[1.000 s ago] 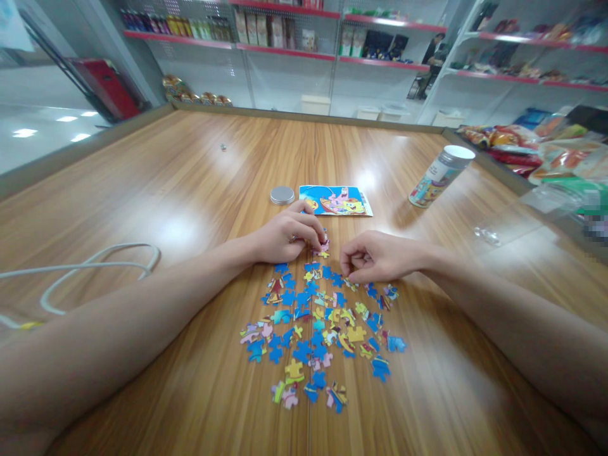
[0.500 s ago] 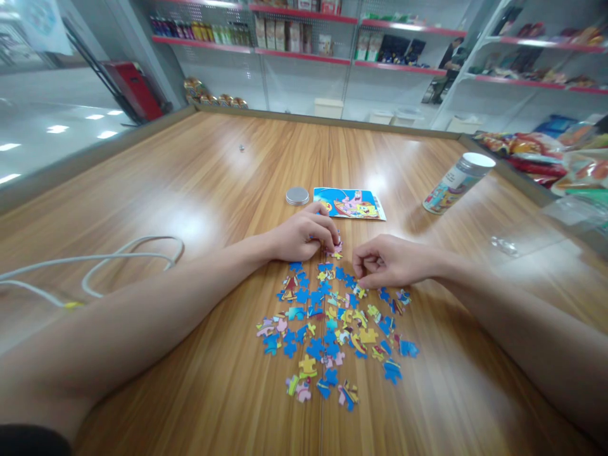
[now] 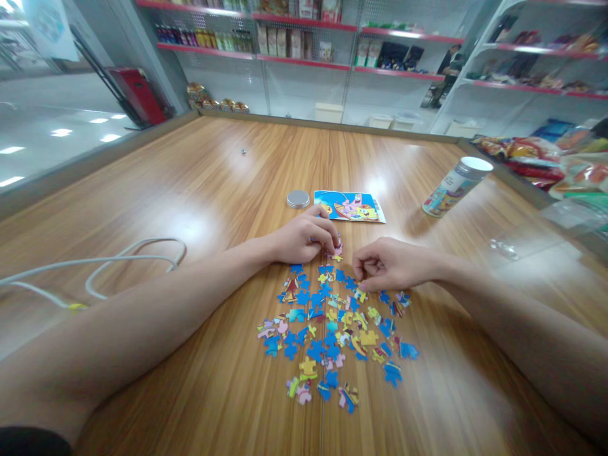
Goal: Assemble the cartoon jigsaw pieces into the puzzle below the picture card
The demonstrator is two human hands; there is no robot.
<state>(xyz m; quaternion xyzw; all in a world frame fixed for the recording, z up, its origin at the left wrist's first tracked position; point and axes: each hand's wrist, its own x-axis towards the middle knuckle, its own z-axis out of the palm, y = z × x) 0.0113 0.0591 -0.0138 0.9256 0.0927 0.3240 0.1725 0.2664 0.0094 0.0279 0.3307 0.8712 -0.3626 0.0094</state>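
Curled fingers of my left hand (image 3: 308, 237) press on a small pink puzzle piece (image 3: 335, 251) at the top of the scattered heap. My right hand (image 3: 392, 263) rests just to the right, its fingers bent in and its thumb tip beside a yellow and white puzzle piece (image 3: 361, 295); what lies between those fingertips is hidden. Below both hands several loose blue, yellow and pink puzzle pieces (image 3: 315, 349) spread over the wooden table (image 3: 228, 380). Beyond my left fingers lies a picture card (image 3: 354, 206) with cartoon figures on blue.
A round metal lid (image 3: 298, 199) lies left of the card. At the right stands a printed cylindrical can (image 3: 453, 188). A pale cable (image 3: 133, 258) loops on the left. Snack bags (image 3: 534, 158) crowd the right edge, and stocked shelves (image 3: 304, 62) line the back.
The whole view has shifted slightly, so the table and shelves sit a little lower. My hands and the puzzle pieces stay nearly the same relative to each other.
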